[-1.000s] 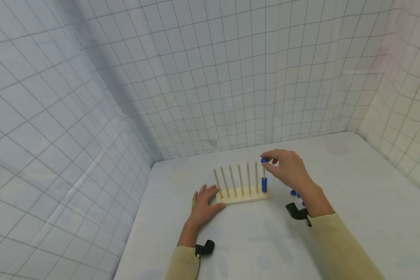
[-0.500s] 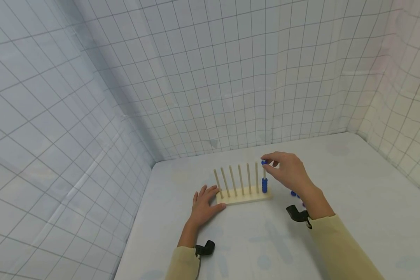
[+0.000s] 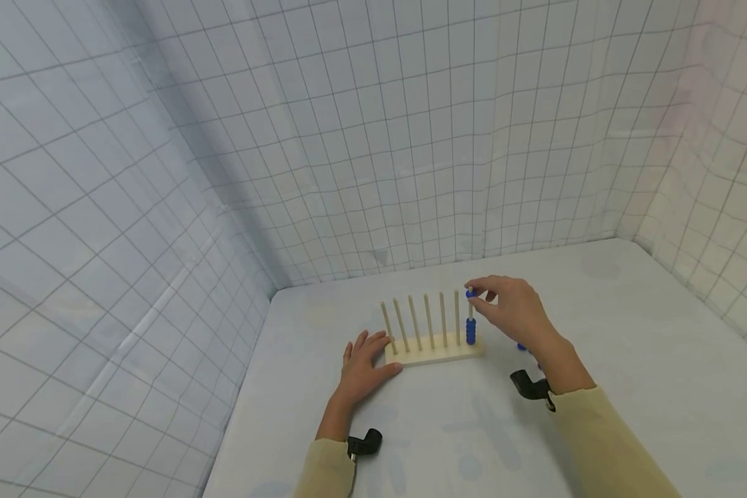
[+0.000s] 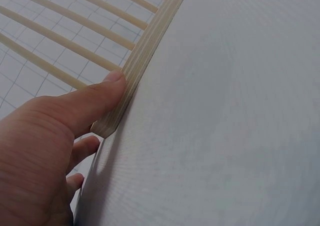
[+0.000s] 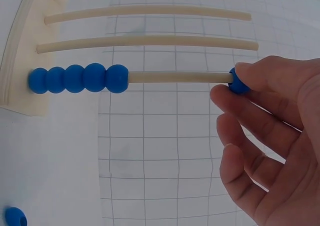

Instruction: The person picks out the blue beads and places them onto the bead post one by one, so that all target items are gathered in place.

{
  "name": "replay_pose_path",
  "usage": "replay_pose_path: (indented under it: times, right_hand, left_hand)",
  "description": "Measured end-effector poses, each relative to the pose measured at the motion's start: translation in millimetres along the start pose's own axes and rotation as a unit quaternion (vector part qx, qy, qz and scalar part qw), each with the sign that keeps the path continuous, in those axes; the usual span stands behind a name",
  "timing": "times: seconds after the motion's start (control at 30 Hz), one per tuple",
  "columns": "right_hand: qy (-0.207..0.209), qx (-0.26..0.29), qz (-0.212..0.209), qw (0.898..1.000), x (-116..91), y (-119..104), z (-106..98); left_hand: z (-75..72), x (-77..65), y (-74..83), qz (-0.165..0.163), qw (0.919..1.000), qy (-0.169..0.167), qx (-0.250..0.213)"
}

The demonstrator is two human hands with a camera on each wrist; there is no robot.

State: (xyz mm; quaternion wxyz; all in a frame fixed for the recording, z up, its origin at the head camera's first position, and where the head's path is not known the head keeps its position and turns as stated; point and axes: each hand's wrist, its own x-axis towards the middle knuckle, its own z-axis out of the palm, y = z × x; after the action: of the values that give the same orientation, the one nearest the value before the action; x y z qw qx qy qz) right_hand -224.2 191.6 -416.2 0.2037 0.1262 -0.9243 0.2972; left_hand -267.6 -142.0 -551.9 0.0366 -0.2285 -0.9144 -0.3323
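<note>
A pale wooden peg abacus point(image 3: 432, 351) stands upright with a row of several thin pegs. Its rightmost peg point(image 5: 175, 77) carries a stack of several blue beads point(image 5: 75, 79) at the bottom. My right hand point(image 3: 512, 304) pinches another blue bead point(image 5: 238, 81) between thumb and index finger, around the top of that same peg; the other fingers are loosely bent below. At the left end of the base, my left hand point(image 3: 362, 366) grips with its thumb point(image 4: 102, 96) along the front edge and its fingers around the far side.
More blue beads point(image 3: 521, 346) lie on the white table right of the abacus, partly hidden behind the right wrist; a loose bead point(image 5: 16, 217) also shows in the right wrist view. White grid-patterned sheets point(image 3: 380, 173) enclose the table at the back and sides.
My right hand has moved down slightly, sliding the pinched bead from the tip of the rightmost peg to a little below it. The left hand and abacus have stayed in place.
</note>
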Motion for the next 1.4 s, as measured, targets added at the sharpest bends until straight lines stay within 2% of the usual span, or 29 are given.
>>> replay_pose_path:
  times: [1.4]
  right_hand:
    - [0.003, 0.003, 0.013, 1.0, -8.5, 6.9, 15.6]
  left_hand:
    - [-1.3, -1.9, 1.0, -0.002, 1.0, -0.002, -0.007]
